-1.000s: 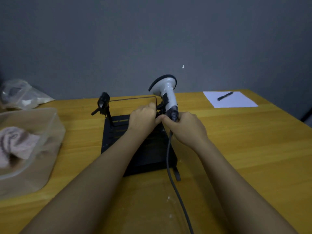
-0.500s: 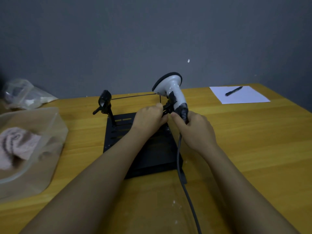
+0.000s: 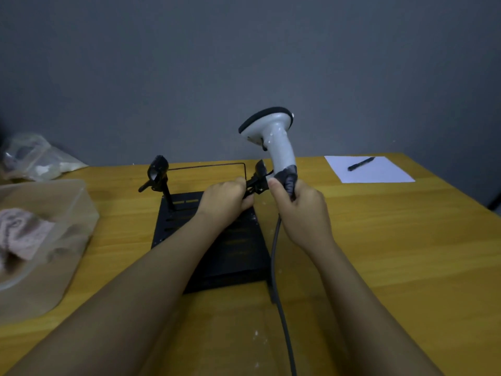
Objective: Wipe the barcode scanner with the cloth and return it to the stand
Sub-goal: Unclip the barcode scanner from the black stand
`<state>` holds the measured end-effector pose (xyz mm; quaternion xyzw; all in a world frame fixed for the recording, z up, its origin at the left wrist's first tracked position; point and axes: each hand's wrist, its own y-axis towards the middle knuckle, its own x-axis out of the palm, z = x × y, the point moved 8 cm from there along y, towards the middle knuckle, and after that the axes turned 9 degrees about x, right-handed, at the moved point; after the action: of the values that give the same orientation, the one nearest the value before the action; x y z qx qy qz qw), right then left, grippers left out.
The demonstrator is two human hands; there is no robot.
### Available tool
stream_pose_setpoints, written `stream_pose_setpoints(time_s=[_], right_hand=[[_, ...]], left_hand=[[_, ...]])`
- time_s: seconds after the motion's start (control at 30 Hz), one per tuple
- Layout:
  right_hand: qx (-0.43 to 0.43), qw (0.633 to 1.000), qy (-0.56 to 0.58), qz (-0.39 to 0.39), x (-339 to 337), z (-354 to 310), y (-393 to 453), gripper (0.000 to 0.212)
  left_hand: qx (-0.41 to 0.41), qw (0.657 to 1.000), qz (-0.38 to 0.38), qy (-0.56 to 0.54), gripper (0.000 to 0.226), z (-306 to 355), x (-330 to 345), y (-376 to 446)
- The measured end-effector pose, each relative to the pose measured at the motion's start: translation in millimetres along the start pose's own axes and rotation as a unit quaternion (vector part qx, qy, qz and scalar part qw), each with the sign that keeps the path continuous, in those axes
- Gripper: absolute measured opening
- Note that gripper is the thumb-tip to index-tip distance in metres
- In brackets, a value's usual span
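Note:
The white barcode scanner (image 3: 276, 137) with a black-rimmed head stands upright above the right rear corner of the black stand (image 3: 238, 248). My right hand (image 3: 301, 210) is closed around its dark handle base, and its grey cable (image 3: 279, 289) runs down toward me. My left hand (image 3: 225, 202) grips the stand's right black clamp (image 3: 259, 176), which sits right beside the scanner's handle. A second clamp (image 3: 157, 172) stands at the stand's left rear. The pink cloth (image 3: 19, 232) lies in a clear plastic tub (image 3: 54, 261) at the far left.
A white sheet of paper (image 3: 379, 173) with a black pen (image 3: 360, 163) lies at the table's back right. A crumpled clear bag (image 3: 35, 158) sits at the back left against the grey wall. The wooden table's right edge runs close by.
The scanner has risen and shifted slightly right in my right hand, coming away from the right clamp. My left hand stays on that clamp.

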<state>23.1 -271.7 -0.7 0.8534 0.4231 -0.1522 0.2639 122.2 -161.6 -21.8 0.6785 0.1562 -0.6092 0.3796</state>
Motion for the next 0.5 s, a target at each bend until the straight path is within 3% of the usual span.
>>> stream_pose_setpoints(time_s=[0.23,0.37,0.43,0.5], right_hand=[[0.025,0.999,0.030,-0.038,-3.5,-7.7,-2.3,0.046],[0.044,0.996,0.062,-0.050,-6.0,-12.1,-11.5,0.044],[0.044,0.995,0.074,-0.050,-9.5,-13.7,-20.1,0.043],[0.037,0.993,0.093,-0.066,-10.3,-17.7,-32.0,0.039]], left_hand=[[-0.026,0.997,0.006,0.072,0.038,0.6,-17.4,1.9],[-0.068,0.997,-0.027,0.038,0.063,3.9,-25.3,-13.5],[-0.089,0.996,0.018,-0.003,0.069,4.6,-40.9,-31.7],[-0.101,0.990,0.079,-0.063,0.061,3.8,-61.6,-54.5]])
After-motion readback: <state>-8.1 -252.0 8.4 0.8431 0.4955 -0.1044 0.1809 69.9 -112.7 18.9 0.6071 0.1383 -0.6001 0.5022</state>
